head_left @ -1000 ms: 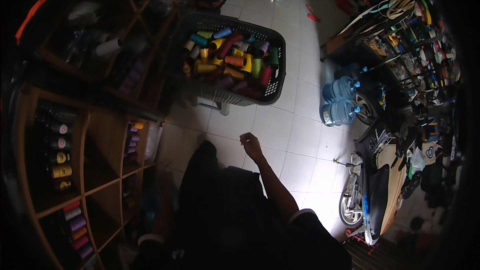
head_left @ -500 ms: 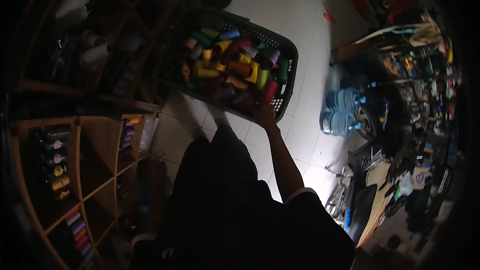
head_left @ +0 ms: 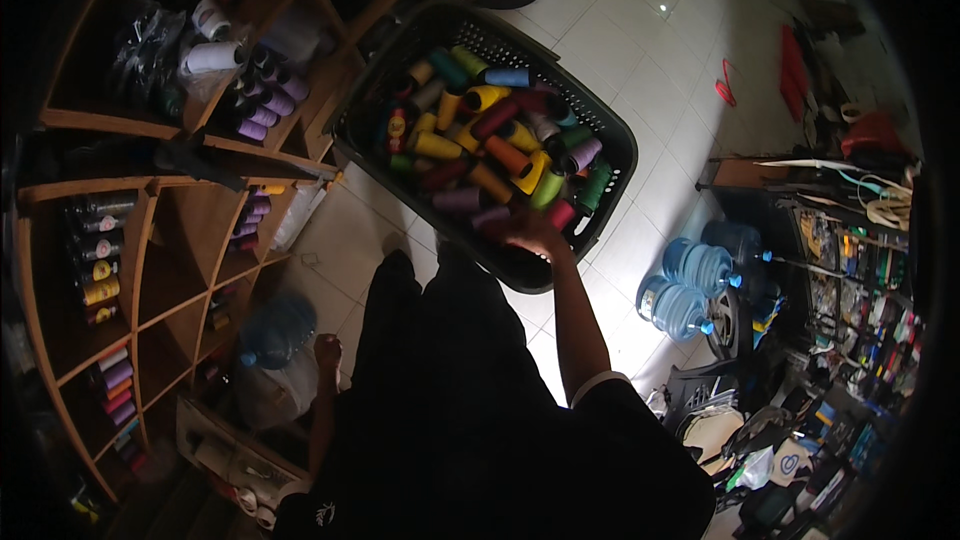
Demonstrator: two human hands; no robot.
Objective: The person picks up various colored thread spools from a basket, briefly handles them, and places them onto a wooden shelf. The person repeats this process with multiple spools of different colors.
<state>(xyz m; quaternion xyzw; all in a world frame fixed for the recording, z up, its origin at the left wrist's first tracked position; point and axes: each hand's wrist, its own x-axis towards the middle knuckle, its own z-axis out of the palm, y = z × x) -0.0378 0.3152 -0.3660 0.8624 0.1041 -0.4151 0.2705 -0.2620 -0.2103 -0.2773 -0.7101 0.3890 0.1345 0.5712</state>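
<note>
A dark green perforated plastic basket [head_left: 425, 25] stands in front of me, heaped with cone-shaped thread spools. Among them are an orange spool [head_left: 507, 156], a lime green spool [head_left: 547, 188], a blue spool [head_left: 507, 77] and a red spool [head_left: 561, 213]. My right hand [head_left: 532, 233] reaches over the near rim, beside the red spool and the purple ones. Shadow and blur hide its fingertips, so any grip there is unclear. Low at my left side hangs my left hand [head_left: 328, 350], its fingers curled in, with no object visible in it.
Wooden cubby shelves [head_left: 150, 240] holding spools line the left. A large water bottle [head_left: 278, 330] lies below them; more blue water bottles [head_left: 680, 305] stand on the right. Beyond those is a cluttered tool rack [head_left: 860, 270]. White floor tiles [head_left: 640, 130] run alongside the basket.
My view has shifted and the scene looks brighter. The basket sits lower and farther right in the picture. My right hand has moved from its near corner inward over the spools.
</note>
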